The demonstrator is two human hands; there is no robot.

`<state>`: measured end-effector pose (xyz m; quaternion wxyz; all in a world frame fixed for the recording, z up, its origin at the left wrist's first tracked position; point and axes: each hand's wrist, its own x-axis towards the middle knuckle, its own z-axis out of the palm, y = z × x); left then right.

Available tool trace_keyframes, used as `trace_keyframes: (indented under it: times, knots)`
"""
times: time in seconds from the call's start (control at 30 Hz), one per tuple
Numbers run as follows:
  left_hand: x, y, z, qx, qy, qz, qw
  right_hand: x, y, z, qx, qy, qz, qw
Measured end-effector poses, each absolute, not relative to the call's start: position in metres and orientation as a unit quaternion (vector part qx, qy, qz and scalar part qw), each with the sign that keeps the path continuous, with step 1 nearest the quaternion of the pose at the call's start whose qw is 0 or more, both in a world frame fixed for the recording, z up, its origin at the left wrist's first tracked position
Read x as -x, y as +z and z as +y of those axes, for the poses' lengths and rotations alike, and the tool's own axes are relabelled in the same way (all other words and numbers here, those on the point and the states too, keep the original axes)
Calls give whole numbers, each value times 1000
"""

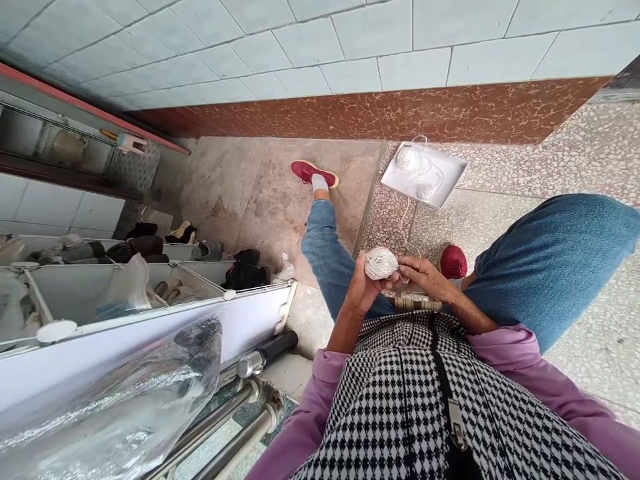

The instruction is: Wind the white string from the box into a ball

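A ball of white yarn (381, 263) rests in my left hand (361, 288), whose fingers are wrapped round its lower left side. Close against the ball's right side, my right hand (424, 277) is closed with its fingertips pinched on the yarn strand (406, 223). That strand runs up across the floor towards a shallow white box (450, 175). Inside the box lie a larger coil of white yarn (409, 159) and a smaller coil (427, 192), with loose loops between them.
Left of me stands a white shoe rack (250, 320) with several shoes and plastic bags, partly under clear plastic sheeting (150, 393). Metal pipes (235, 413) lie beside it. A tiled wall (350, 40) runs along the far side. My red shoes (313, 173) are on the floor.
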<state>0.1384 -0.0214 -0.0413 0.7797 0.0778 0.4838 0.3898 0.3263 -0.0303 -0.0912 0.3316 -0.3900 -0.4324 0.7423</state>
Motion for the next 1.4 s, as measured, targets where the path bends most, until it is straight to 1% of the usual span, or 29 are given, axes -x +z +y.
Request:
trace_keyframes:
  times: [0.07, 0.17, 0.27, 0.4, 0.5, 0.63, 0.7, 0.8, 0.9, 0.97, 1.1, 1.27, 1.33, 1.4]
  knots:
    - [-132, -38, -20, -97, 406, 474, 776, -326, -88, -30, 386, 745, -450, 306]
    - [-125, -36, -20, -146, 414, 463, 770, -325, -83, -30, 419, 683, -508, 316]
    - [-123, -39, -20, -188, 397, 491, 753, -324, -75, -33, 422, 637, -564, 314]
    - [-126, -49, -22, -241, 387, 579, 676, -327, -56, -39, 390, 634, -607, 279]
    - [-130, -57, -26, -307, 373, 606, 631, -334, -41, -36, 391, 631, -606, 285]
    - [-135, -63, -34, -358, 314, 554, 683, -345, -36, -21, 441, 609, -569, 333]
    - [-138, -65, -39, -360, 310, 521, 709, -348, -42, -17, 458, 603, -548, 355]
    - [-142, -64, -49, -335, 317, 480, 746, -347, -53, -18, 468, 606, -519, 380]
    - [-143, -63, -55, -272, 300, 441, 801, -343, -60, -24, 466, 632, -490, 378]
    - [-143, -63, -57, -239, 302, 430, 817, -341, -61, -25, 460, 651, -476, 371]
    - [-143, -65, -57, -177, 344, 435, 813, -336, -59, -23, 449, 648, -482, 382]
    - [-141, -62, -55, -95, 333, 445, 826, -337, -66, -23, 441, 625, -514, 387]
    - [-138, -58, -49, -20, 360, 468, 807, -340, -73, -26, 466, 594, -530, 387]
    - [-134, -55, -42, 18, 411, 486, 771, -341, -78, -29, 483, 563, -559, 370]
